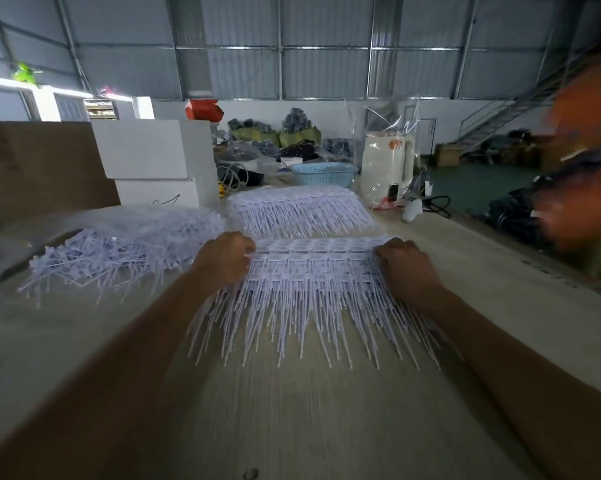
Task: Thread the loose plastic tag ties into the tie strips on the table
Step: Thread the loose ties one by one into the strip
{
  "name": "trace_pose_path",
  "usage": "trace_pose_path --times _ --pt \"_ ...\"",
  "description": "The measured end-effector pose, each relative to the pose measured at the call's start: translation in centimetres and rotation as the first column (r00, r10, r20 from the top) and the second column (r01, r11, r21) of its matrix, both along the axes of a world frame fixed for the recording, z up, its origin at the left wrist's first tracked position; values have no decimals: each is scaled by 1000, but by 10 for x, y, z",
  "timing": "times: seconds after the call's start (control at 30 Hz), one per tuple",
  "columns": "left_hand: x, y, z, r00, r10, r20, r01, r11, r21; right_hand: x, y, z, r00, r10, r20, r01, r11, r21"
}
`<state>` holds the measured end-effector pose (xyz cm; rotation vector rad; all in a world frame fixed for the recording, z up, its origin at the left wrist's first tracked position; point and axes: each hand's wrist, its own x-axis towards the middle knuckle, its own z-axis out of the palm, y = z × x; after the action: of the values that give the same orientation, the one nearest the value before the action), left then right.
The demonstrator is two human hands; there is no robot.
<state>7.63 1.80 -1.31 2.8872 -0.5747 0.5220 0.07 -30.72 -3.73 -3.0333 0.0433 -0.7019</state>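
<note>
While both hands, left (224,259) and right (408,268), grip its ends, one white plastic tie strip (313,268) spans between; a second strip (299,209) lies behind, loose ties (119,251) heaped left.

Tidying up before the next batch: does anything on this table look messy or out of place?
Only the loose ties at left: a tangled heap pointing every way. The gripped strip stack and far stack lie orderly.

The pale wood-grain counter (309,410) carries a layered white plastic tie strip (313,271), a second strip stack (299,209) behind it, loose white ties (112,251) left of it, and a blue perforated plastic basket (323,173) beyond.
</note>
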Motion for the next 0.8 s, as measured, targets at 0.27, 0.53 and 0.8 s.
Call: trace_pose_path --times 0.27,0.53,0.8 --pt "-7 10 10 982 -107 157 124 987 -105 -5 -3 15 997 -13 74 5 994 111" --pt "-45 23 56 955 -167 244 209 965 -157 -45 -14 70 952 158 262 -215 955 206" --pt "-96 68 48 935 -251 252 298 939 -169 -83 -7 86 905 392 166 -405 676 615"
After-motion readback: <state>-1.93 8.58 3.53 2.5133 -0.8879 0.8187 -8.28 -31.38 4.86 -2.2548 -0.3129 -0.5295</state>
